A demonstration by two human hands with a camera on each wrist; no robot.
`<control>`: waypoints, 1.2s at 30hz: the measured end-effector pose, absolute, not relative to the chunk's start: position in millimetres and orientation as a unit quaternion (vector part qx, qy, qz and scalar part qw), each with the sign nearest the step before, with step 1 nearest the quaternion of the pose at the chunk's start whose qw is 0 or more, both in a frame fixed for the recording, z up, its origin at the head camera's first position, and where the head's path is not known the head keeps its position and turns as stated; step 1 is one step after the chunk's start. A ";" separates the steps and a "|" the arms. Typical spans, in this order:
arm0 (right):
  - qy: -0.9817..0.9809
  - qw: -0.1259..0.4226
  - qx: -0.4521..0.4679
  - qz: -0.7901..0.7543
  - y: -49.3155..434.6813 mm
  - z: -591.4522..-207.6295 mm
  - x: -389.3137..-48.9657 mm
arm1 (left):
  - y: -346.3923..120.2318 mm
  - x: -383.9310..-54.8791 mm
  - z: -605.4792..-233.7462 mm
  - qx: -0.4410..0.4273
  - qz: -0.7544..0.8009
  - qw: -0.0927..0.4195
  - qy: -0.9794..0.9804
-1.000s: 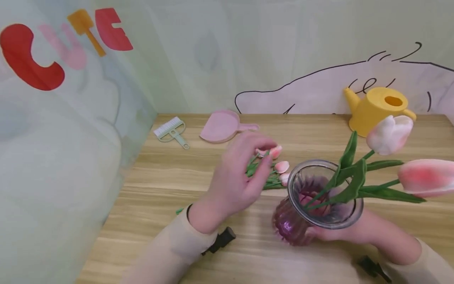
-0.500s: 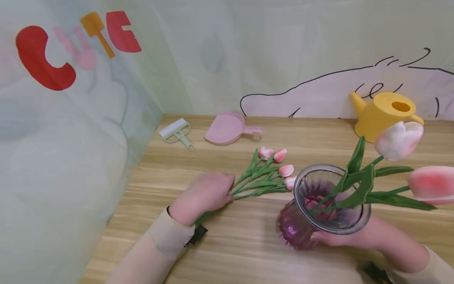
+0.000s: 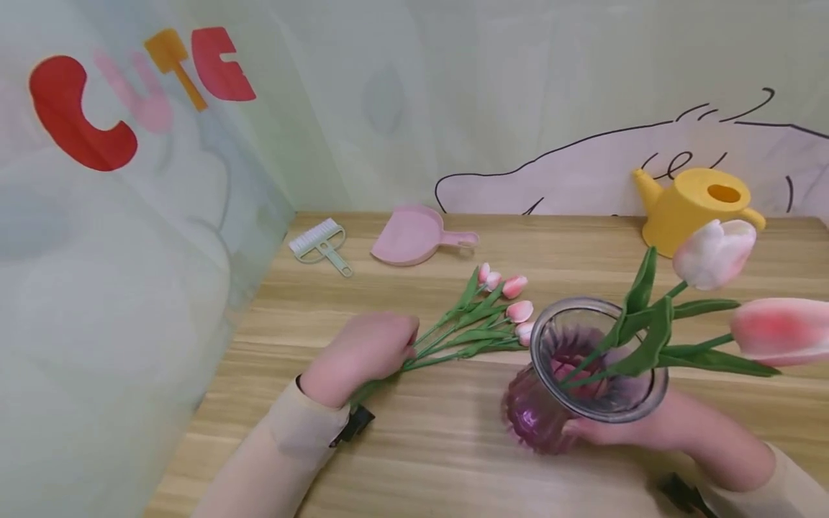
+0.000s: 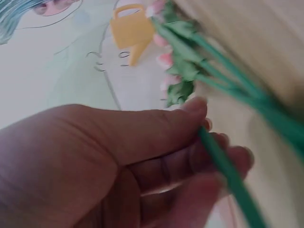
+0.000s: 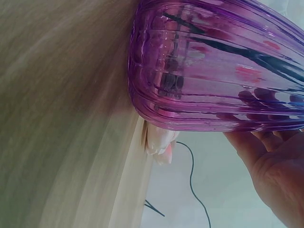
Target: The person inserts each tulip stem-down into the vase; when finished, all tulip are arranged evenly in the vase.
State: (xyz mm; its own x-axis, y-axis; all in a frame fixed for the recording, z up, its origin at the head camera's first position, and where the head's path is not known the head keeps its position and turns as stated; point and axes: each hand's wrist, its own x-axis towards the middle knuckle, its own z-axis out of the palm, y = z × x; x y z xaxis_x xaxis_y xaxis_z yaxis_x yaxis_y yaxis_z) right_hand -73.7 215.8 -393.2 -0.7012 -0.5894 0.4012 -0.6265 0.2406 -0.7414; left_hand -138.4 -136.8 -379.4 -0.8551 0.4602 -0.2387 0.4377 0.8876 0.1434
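My left hand (image 3: 365,356) is low over the table at the stem ends of a bunch of pink-and-white artificial tulips (image 3: 479,316). In the left wrist view, its thumb and fingers pinch one green stem (image 4: 232,178), while the other stems (image 4: 247,90) lie beside it. A purple ribbed glass vase (image 3: 537,410) stands on the table, and my right hand (image 3: 635,424) holds its side. Two tulips lean out of its mouth to the right, one with a pale bloom (image 3: 712,252) and one pinker bloom (image 3: 784,331). The right wrist view shows dark stems inside the vase (image 5: 213,71).
A pink dustpan (image 3: 411,236) and a small green brush (image 3: 324,243) lie at the back left of the wooden table (image 3: 427,460). At the back right stands a yellow watering can (image 3: 693,205). Printed curtains (image 3: 363,108) enclose the back and left.
My left hand has moved from over the tulip blooms back and left to the stem ends, where it now pinches a stem. My right hand keeps hold of the vase.
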 end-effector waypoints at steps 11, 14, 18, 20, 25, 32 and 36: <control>-0.782 -0.005 0.376 0.496 217.3 -394.6 -71.6 | -137.2 -130.6 -348.3 0.256 0.173 -0.023 0.951; -0.782 -0.001 0.373 0.499 217.9 -394.4 -71.4 | -128.6 -126.6 -334.5 0.247 0.292 -0.046 0.923; -0.780 -0.003 0.372 0.503 217.7 -394.6 -71.1 | -114.0 -115.2 -315.2 0.258 0.466 -0.071 0.844; -0.779 -0.009 0.368 0.507 216.5 -394.3 -71.0 | -106.9 -107.3 -305.2 0.287 0.516 -0.095 0.802; -0.771 -0.019 0.369 0.518 214.6 -391.1 -70.9 | -87.7 -88.3 -281.6 0.367 0.600 -0.147 0.696; -0.770 -0.021 0.370 0.519 213.5 -388.3 -72.8 | -63.3 -77.4 -259.5 0.403 0.717 -0.179 0.541; -0.775 -0.016 0.373 0.511 214.2 -388.3 -72.7 | -53.7 -78.1 -254.4 0.431 0.716 -0.211 0.507</control>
